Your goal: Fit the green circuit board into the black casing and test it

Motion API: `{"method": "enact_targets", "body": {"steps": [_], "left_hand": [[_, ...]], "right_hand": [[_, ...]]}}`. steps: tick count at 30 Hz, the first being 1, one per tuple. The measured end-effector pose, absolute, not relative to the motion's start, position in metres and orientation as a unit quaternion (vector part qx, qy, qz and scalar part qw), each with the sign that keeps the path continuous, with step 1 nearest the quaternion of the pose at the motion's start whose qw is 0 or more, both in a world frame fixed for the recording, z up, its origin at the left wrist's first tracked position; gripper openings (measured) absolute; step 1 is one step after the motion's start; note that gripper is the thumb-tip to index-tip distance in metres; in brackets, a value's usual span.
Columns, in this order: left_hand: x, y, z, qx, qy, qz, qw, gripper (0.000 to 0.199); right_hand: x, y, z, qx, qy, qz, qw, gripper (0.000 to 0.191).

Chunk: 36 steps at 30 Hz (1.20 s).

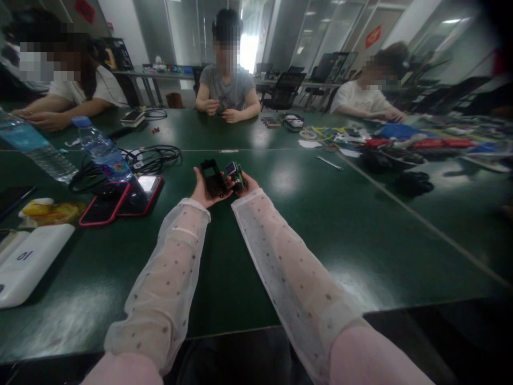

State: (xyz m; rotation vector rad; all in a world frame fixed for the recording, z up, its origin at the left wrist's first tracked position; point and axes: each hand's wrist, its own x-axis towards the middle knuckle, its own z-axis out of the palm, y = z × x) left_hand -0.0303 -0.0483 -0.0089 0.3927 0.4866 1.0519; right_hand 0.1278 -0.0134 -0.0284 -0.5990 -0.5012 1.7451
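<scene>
My left hand (203,191) holds a black plastic housing (216,187) with a rectangular window opening, its open frame facing me. Close beside it, my right hand (249,186) grips a small green circuit board (239,175) that carries a little grey-white screen (231,168). The two parts are side by side, almost touching, above the green table (224,251). Fingers of the right hand are mostly hidden behind the board. Sheer dotted sleeves cover both of my forearms.
To the left stand water bottles (105,152), red-edged phones (105,205), coiled black cables (156,155) and a white power bank (38,262). On the right lie a wrench (329,163) and a heap of wires and parts (417,140). Three people sit across the table.
</scene>
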Motion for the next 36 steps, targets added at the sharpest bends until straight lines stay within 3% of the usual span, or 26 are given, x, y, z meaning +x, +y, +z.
{"method": "enact_targets", "body": {"steps": [9,36], "left_hand": [[-0.0353,-0.0465,-0.0099,0.188,0.216,0.458,0.841,0.085],[-0.0336,-0.0477,-0.0107,0.16,0.238,0.515,0.808,0.074]], "right_hand": [[0.1267,-0.0113,-0.031,-0.263,-0.201,0.733,0.594,0.017],[0.1275,-0.009,-0.0339,-0.27,-0.19,0.739,0.588,0.017]]}}
